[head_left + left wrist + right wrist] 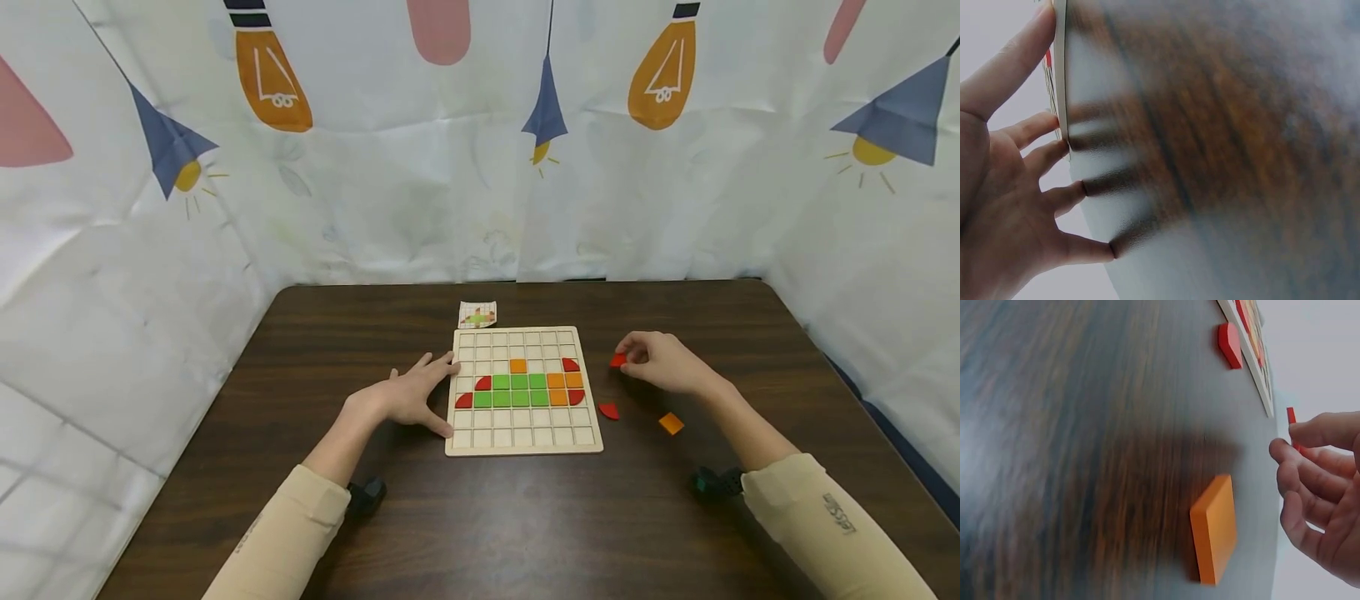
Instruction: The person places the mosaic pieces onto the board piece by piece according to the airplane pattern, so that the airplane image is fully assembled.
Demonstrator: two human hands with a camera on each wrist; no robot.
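A pale wooden grid board (517,437) lies on the table, carrying green squares (520,390), orange squares and red quarter-round tiles. My left hand (408,392) spreads its fingers along the board's left edge, with thumb and fingertips touching it. To the right of the board, my right hand (663,362) pinches a red tile (1291,415) between thumb and fingers, a little above the table. A loose red quarter-round tile (609,411) lies beside the board's right edge. Nearer the right forearm is a loose orange square tile (671,423).
A small pattern card (477,315) showing a coloured grid picture sits behind the board's back left corner. The dark wooden table (525,525) reaches back to a printed white curtain (420,192). Dark wrist cameras (366,495) are worn at both cuffs.
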